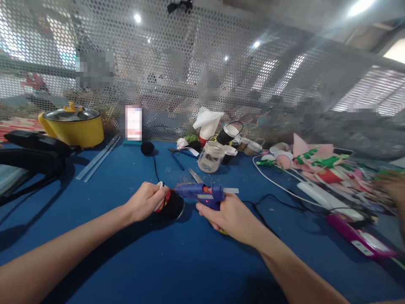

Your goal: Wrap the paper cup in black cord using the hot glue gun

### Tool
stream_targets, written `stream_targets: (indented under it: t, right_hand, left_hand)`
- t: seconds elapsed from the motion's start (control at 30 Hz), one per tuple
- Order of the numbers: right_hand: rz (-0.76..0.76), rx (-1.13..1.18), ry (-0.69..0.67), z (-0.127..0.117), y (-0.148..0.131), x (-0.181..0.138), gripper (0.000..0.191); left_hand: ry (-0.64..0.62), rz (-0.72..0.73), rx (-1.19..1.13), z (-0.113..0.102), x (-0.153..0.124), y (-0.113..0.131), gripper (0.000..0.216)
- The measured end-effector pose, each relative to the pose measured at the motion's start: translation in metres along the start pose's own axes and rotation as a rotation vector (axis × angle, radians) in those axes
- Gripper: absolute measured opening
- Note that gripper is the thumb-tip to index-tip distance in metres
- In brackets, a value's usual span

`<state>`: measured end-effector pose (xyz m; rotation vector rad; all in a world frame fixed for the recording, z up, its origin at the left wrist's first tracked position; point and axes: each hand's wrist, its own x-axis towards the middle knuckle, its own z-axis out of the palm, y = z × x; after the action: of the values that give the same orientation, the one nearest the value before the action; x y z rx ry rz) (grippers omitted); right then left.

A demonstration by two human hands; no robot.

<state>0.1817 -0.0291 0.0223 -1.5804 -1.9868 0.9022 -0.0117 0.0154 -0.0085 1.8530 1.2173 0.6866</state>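
Note:
My left hand [146, 201] is closed round a small black felt piece [173, 206] with red and white trim, holding it just above the blue table [95, 202]. My right hand [228, 215] grips a blue glue gun [202, 193] by its handle. The gun's nozzle points left and meets the top of the black piece. A white glue stick pokes out of the gun's back end. The gun's black cord [272, 198] trails off to the right.
Scissors [196, 175] lie just behind the gun. A glass jar [210, 157], cups and a white cone stand at the back. Pink, green and red felt pieces [319, 162] pile at the right beside a pink case [357, 236]. A yellow pot [74, 126] sits far left.

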Motion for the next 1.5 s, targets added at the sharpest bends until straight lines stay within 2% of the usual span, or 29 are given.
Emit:
stream_targets:
  t: [1.07,1.33,1.5]
  right_hand:
    - [0.013,0.043,-0.048,-0.004,0.005,0.0022,0.024]
    - [0.017,0.073,-0.016,-0.0016,0.0052,0.0023,0.026]
    - [0.006,0.066,-0.014,-0.0014,0.0041,-0.0018,0.024]
  left_hand:
    - [-0.018,0.112,0.092,-0.0006,0.0003,-0.0017,0.041]
    - [-0.029,0.097,0.078,-0.0007,0.0001,-0.0015,0.041]
    - [0.001,0.02,0.069,0.0008,0.0008,-0.0019,0.04]
